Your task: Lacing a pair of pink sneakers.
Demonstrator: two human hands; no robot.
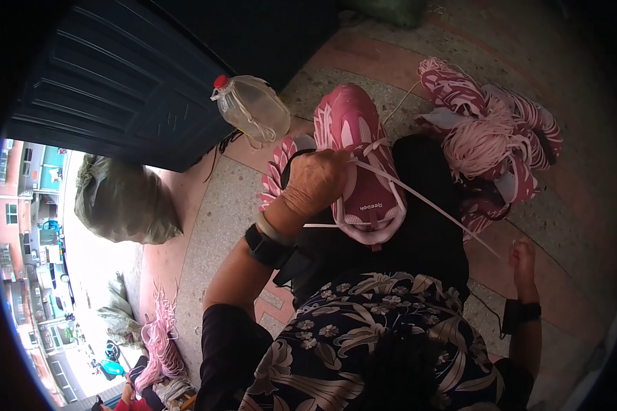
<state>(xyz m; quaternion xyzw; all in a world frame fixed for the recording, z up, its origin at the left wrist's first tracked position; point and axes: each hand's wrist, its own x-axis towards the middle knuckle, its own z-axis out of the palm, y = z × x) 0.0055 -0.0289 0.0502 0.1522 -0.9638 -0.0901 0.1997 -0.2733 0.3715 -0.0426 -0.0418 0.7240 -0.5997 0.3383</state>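
— Where's the pink running shoe (372, 195)?
— On the lap (435, 253), toe past its far edge! I've my left hand (315, 179) pinching the pale shoelace (452, 220), right hand (522, 260) clenched around its taut end!

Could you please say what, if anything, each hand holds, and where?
The right hand holds a lace near its end; what the left hand holds is unclear.

1 L hand (322, 177), 1 R hand (522, 260), 1 shoe (369, 195) on lap, 1 jug (257, 106) w/ 1 cap (221, 81), 1 big sack (123, 202). 2 black wristbands (266, 248) & 1 pale bracelet (274, 229). Shoe pile (452, 89): several pcs, qty unclear.
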